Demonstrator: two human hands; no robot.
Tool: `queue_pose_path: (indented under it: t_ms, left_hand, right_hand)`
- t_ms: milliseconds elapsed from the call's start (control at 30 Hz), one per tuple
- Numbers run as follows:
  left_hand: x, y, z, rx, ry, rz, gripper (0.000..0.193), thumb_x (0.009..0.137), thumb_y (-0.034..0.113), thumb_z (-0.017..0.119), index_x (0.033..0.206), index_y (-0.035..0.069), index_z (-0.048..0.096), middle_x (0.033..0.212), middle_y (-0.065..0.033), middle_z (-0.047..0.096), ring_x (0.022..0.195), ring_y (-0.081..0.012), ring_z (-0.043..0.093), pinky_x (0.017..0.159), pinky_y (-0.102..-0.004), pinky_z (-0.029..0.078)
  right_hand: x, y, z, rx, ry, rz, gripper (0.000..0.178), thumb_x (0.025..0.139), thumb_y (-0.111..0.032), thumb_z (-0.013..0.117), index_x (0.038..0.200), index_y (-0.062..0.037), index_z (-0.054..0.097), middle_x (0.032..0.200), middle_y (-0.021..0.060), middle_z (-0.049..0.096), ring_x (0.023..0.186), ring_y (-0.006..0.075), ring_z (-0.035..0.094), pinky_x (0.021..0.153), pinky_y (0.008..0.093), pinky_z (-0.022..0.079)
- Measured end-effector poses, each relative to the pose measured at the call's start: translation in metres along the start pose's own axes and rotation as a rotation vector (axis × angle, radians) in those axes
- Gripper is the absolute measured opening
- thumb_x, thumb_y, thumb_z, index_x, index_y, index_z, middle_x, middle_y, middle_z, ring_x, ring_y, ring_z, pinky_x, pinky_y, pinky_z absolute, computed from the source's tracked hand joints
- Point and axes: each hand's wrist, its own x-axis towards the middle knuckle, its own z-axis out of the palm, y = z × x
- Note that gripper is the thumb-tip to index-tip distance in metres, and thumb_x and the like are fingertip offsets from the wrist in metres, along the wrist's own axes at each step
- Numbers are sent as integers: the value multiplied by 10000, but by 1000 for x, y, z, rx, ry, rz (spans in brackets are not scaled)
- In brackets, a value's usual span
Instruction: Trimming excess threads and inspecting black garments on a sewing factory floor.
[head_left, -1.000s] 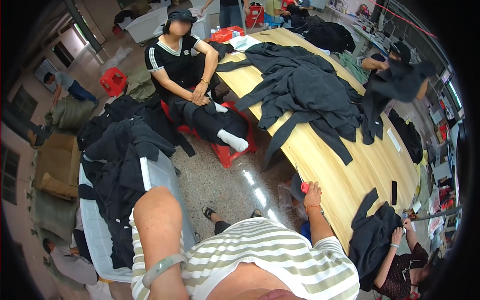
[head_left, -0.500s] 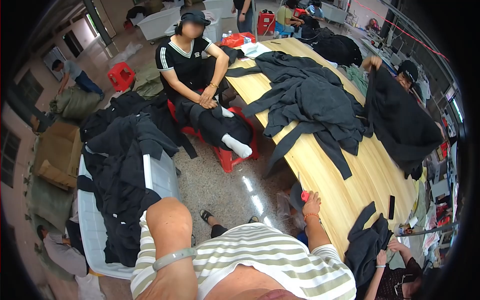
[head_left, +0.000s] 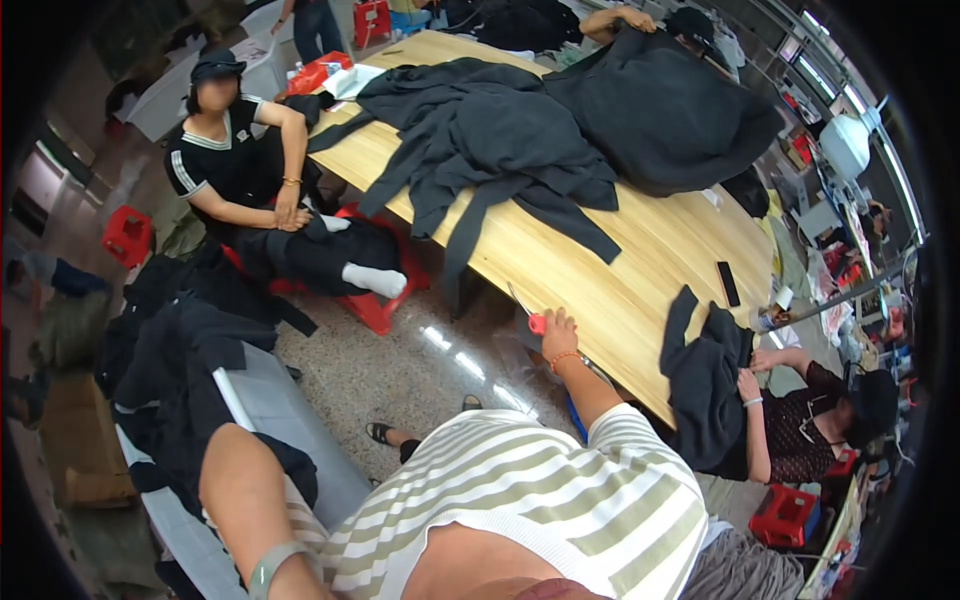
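My right hand (head_left: pixel 561 332), with an orange bead bracelet at its wrist, is at the near edge of the wooden table. Its fingers are closed around red-handled scissors (head_left: pixel 538 324), whose thin metal blade points up and left along the edge. My left forearm (head_left: pixel 243 500) is bent back at the lower left with a pale bangle on it; the left hand is out of the picture. Farther off on the table (head_left: pixel 640 320) lies a heap of dark garments (head_left: pixel 500 135). To the right of my right hand is another dark garment (head_left: pixel 705 365), handled by a co-worker.
A person sits on red stools (head_left: pixel 375 315) at the left. A light bin (head_left: pixel 320 430) of dark clothes (head_left: pixel 190 335) stands by my left arm. Across the table a co-worker lifts a large dark garment (head_left: pixel 670 110). A black phone (head_left: pixel 727 284) lies near the right end.
The view has swung to the right, shifting the table and people leftward and up. The dark garment across the table is now spread wider over the heap. My right hand keeps hold of the scissors.
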Motion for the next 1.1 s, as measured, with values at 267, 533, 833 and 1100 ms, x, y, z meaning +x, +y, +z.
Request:
queue_pose_path:
  t_ms: [267, 533, 833, 1100]
  left_hand:
    - [1, 4, 18, -326, -161, -96, 306, 821, 24, 612, 1117, -41, 569, 1204, -105, 546, 1184, -205, 459, 986, -385, 379]
    - [-24, 0, 25, -616, -237, -190, 277, 806, -1, 622, 1080, -40, 607, 1165, -99, 585, 1162, -204, 484, 966, -398, 404]
    - [-35, 3, 11, -749, -198, -346, 279, 811, -58, 557, 1088, -44, 594, 1127, -65, 596, 1115, -166, 514, 969, -334, 413]
    - [-45, -1, 9, -863, -151, -518, 297, 817, -110, 500, 1095, -47, 582, 1093, -35, 606, 1073, -132, 541, 971, -277, 421]
  right_hand:
    - [1, 11, 13, -24, 5, -19, 495, 813, -75, 487, 1298, -101, 397, 1372, 221, 352, 1170, 429, 421, 948, 482, 417]
    - [0, 9, 9, -10, 6, -40, 531, 806, -45, 505, 1317, -91, 369, 1386, 229, 337, 1189, 458, 401, 970, 465, 411]
    - [-4, 2, 0, -10, -65, -11, 570, 803, -29, 493, 1346, -97, 334, 1406, 239, 308, 1209, 469, 383, 984, 454, 401]
    - [-4, 2, 2, -16, -25, -12, 554, 802, -31, 510, 1329, -92, 350, 1389, 234, 324, 1194, 471, 393, 957, 460, 430]
